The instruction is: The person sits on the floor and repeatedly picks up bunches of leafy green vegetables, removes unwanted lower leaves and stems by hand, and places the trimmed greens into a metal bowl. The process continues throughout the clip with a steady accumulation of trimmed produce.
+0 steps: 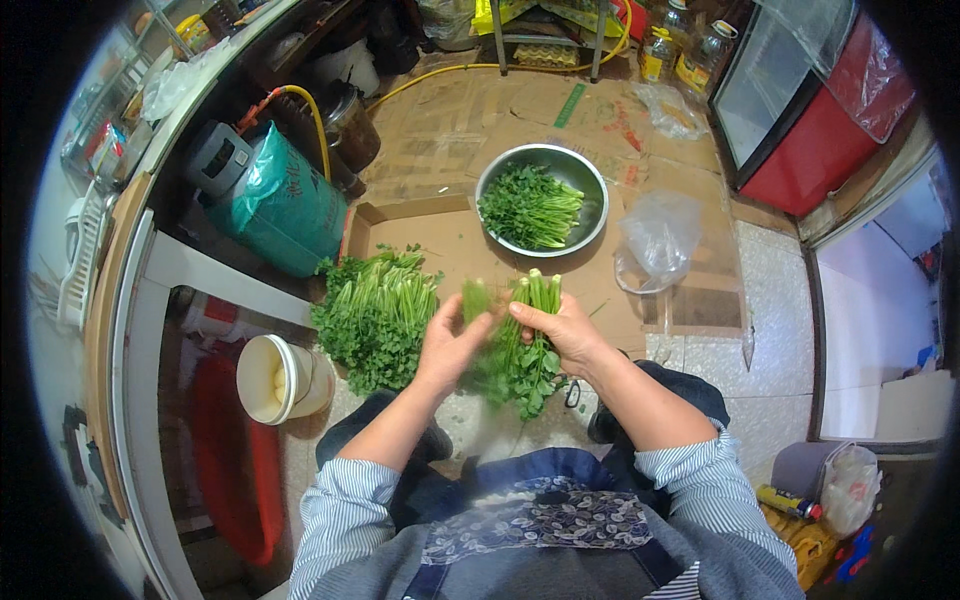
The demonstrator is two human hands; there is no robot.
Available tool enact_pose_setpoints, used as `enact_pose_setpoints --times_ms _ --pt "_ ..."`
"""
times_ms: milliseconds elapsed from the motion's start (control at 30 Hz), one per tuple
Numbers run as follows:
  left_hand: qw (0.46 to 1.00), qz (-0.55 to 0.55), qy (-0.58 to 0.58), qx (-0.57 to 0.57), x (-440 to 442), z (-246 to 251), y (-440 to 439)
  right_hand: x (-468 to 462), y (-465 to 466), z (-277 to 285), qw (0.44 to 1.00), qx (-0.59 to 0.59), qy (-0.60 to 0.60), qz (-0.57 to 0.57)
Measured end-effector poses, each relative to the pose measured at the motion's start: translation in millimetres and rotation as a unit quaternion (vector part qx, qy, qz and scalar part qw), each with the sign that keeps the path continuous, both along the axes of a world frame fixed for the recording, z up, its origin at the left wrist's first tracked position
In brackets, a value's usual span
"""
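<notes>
My right hand (574,337) grips a bunch of leafy green stalks (536,292), cut ends up and leaves hanging down. Close beside it, my left hand (442,345) holds a smaller green stalk bundle (475,300), blurred by motion. A pile of the same greens (375,315), apparently celery or coriander, lies left of my left hand on cardboard. Beyond my hands stands a round metal bowl (592,180). More greens (529,206) fill its left and middle, stalk ends pointing right. Below my right hand, a dark loop handle (573,394) shows on the floor.
Flattened cardboard (442,112) covers the floor. A clear plastic bag (660,236) lies right of the bowl. At left stand a white bucket (300,382) and a green-wrapped gas cylinder (277,202) with a yellow hose (319,124). A red-based cabinet (802,142) borders the right.
</notes>
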State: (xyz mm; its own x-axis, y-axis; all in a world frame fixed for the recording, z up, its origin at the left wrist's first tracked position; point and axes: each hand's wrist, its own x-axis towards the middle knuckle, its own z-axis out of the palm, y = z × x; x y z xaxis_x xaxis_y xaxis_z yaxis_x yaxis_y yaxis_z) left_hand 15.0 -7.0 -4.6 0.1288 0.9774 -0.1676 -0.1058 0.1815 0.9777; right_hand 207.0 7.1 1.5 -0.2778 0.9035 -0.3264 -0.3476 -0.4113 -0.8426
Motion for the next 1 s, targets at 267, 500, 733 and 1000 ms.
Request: enact_pose_setpoints --times_ms 267,500,733,1000 --pt "0.995 0.079 -0.062 -0.001 -48 16 21 25 10 2 0.996 0.003 0.093 -0.006" --pt "0.973 0.201 0.074 0.09 -99 13 36 40 10 20 0.99 0.062 0.121 -0.049" --pt "0.999 0.006 -0.024 -0.038 -54 20 20 33 9 5 0.995 0.031 0.078 -0.054" --pt "0.982 -0.16 -0.069 -0.075 -21 23 2 5 2 7 0.999 0.037 -0.025 -0.016"
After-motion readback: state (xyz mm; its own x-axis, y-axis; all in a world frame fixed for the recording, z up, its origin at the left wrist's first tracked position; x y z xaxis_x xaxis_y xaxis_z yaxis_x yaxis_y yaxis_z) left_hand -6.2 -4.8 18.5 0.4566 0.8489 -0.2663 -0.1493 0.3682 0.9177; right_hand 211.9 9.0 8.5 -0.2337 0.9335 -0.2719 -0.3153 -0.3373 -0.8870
